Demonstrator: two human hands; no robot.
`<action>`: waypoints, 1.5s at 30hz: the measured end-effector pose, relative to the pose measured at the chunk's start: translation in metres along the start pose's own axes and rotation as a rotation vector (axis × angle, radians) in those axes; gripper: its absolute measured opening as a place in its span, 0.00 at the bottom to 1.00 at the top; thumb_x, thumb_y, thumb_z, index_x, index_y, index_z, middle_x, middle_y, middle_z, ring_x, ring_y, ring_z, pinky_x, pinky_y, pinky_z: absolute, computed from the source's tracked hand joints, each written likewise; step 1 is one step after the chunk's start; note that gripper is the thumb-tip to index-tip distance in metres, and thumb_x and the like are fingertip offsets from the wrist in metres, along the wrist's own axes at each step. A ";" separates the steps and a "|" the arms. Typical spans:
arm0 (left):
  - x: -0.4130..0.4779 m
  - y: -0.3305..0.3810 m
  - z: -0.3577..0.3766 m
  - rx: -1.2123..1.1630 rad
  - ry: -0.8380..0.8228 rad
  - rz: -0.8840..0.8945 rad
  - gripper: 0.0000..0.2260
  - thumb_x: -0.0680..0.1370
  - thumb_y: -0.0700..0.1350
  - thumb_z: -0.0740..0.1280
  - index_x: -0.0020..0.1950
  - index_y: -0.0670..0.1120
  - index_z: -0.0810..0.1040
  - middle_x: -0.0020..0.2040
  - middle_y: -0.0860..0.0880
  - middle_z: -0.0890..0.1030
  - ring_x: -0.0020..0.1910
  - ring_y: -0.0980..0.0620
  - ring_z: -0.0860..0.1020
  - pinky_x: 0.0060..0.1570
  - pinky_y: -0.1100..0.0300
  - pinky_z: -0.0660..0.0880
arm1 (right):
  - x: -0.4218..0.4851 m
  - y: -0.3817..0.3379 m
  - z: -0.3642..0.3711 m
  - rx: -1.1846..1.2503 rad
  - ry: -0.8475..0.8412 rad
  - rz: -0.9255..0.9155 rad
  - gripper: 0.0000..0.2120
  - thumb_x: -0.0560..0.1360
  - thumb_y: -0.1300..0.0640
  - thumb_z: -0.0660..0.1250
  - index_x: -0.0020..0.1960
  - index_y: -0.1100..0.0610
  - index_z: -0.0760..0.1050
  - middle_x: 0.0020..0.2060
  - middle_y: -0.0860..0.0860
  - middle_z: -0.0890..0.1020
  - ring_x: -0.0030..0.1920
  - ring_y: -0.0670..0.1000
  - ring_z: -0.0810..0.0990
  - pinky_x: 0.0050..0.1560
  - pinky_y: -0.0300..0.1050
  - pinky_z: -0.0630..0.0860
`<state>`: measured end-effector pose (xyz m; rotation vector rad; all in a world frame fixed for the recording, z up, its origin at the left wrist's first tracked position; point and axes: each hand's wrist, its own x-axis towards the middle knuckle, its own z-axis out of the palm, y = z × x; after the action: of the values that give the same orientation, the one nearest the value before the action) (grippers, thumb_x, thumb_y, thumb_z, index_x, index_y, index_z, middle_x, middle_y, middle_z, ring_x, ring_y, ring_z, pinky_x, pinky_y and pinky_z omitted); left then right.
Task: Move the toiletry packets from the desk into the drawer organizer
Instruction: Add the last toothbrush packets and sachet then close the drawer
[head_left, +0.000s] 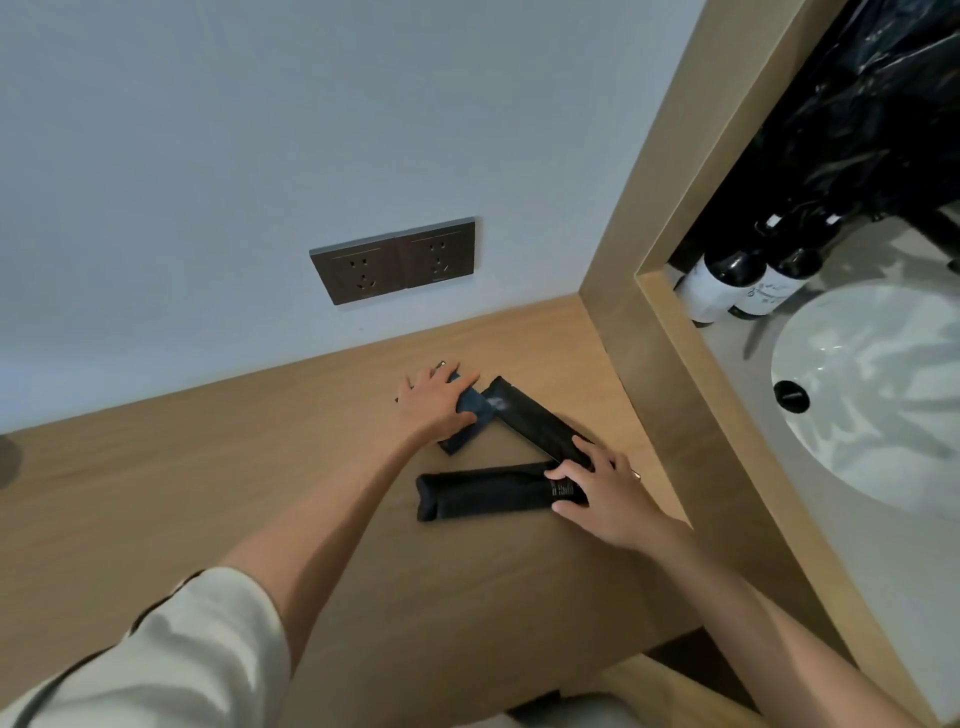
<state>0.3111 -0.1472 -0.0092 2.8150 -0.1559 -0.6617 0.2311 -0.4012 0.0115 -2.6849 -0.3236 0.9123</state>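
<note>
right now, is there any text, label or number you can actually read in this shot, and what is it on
None can be read.
Nearest black packet: pale print beside the right hand, too small to read.
Two dark bottles by the sink: white labels with script, too blurred to read.
Wall socket plate: faint marks, illegible.
Packet under the left hand: no print visible.
</note>
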 end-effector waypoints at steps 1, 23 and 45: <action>0.002 -0.003 -0.002 0.047 -0.010 0.004 0.32 0.75 0.56 0.66 0.76 0.57 0.56 0.78 0.49 0.54 0.74 0.42 0.56 0.70 0.40 0.56 | 0.002 -0.001 -0.003 0.013 -0.022 0.011 0.17 0.76 0.44 0.62 0.64 0.42 0.69 0.77 0.49 0.52 0.75 0.58 0.51 0.71 0.61 0.58; -0.104 -0.085 0.031 -0.251 0.249 -0.314 0.13 0.74 0.55 0.68 0.47 0.47 0.71 0.44 0.47 0.77 0.42 0.46 0.75 0.35 0.55 0.69 | -0.006 -0.035 0.011 -0.304 0.072 0.008 0.25 0.69 0.37 0.67 0.57 0.51 0.66 0.65 0.56 0.64 0.65 0.59 0.63 0.62 0.58 0.67; -0.186 -0.029 0.001 -0.974 0.618 -0.373 0.15 0.78 0.49 0.65 0.45 0.35 0.72 0.34 0.44 0.72 0.34 0.50 0.69 0.32 0.57 0.64 | -0.018 -0.046 0.033 0.036 0.067 -0.059 0.23 0.68 0.44 0.72 0.58 0.51 0.69 0.55 0.49 0.78 0.62 0.53 0.72 0.71 0.61 0.54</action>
<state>0.1462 -0.0901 0.0609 1.9481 0.6352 0.1147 0.1910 -0.3576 0.0119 -2.6516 -0.3656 0.8022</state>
